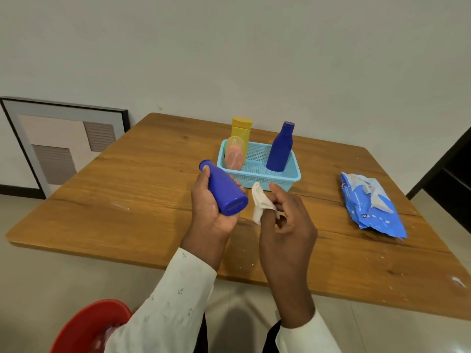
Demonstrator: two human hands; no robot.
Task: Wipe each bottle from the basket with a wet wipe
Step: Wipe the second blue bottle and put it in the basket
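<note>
My left hand (212,207) grips a blue bottle (224,188) above the table, tilted with its base toward me and its cap pointing away to the left. Just right of the bottle's base, my right hand (285,220) pinches a crumpled white wet wipe (260,202); the wipe does not touch the bottle. Behind my hands stands a light blue basket (285,178) holding a second upright blue bottle (280,147), a pink bottle with a clear cap (234,155) and a yellow bottle (241,133) at its back left.
A blue pack of wet wipes (372,205) lies on the wooden table (127,200) to the right. A framed picture (63,143) leans against the wall at left. A red plastic seat (89,327) is at the bottom left.
</note>
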